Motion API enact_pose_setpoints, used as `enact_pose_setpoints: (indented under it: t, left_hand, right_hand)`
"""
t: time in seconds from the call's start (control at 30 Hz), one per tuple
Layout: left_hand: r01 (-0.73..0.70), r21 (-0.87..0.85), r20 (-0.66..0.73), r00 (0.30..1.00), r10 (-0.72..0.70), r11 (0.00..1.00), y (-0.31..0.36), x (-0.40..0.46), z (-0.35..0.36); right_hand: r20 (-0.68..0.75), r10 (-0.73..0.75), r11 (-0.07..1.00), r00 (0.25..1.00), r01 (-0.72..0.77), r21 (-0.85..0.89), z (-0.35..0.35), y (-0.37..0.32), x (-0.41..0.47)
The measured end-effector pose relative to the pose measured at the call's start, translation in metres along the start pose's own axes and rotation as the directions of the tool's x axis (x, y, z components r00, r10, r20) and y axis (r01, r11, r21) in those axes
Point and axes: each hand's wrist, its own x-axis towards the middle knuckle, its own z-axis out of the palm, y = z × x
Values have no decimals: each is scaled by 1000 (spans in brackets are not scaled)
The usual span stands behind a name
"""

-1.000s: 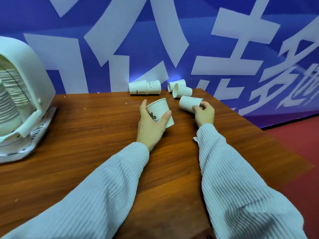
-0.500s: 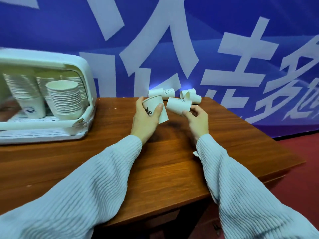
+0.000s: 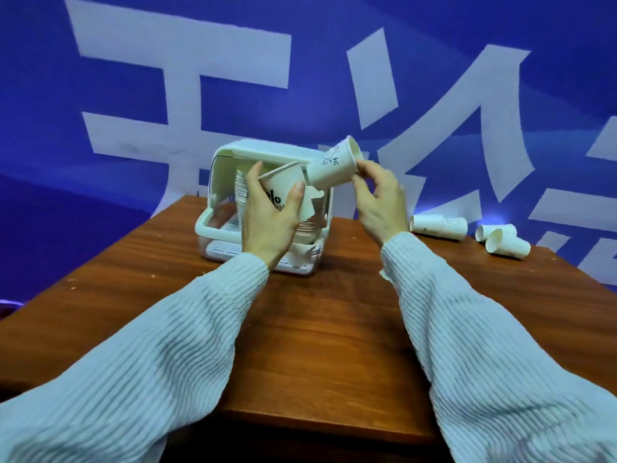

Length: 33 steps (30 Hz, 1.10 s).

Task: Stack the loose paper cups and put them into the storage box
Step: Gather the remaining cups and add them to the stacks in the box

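Left hand grips a printed paper cup, right hand holds a second cup tilted beside it, before the white storage box.

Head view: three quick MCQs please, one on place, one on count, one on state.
1. Where is the storage box?
A. on the table
B. on the floor
C. on a shelf

2. How many cups is the person holding?
A. one
B. two
C. four

3. How do the loose cups at the table's right lie?
A. upright
B. on their sides
C. crushed flat

Key: 1 A, it rests on the wooden table; 2 B, left hand and right hand each grip one; 3 B, their mouths face sideways.
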Motion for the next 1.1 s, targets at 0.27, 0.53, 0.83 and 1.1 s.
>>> enact_pose_setpoints:
  t: [0.27,0.53,0.83,1.1]
  left_hand:
    - [14,-14,-43,999,-15,1000,-11,21,-26]
    - [25,-10,-28,999,-25,1000,-18,24,-25]
    - [-16,11,-47,999,16,1000,-21,29,-33]
    - [-17,1,-26,1000,17,1000,-13,25,-26]
  right_hand:
    - [276,-191,924,942,267,-273,23,-11,35]
    - [225,-185,929,957,245,-279,23,-12,29]
    - [-95,-214,964,972,194,-180,18,-16,18]
    - [229,-187,915,955,255,-314,23,-17,22]
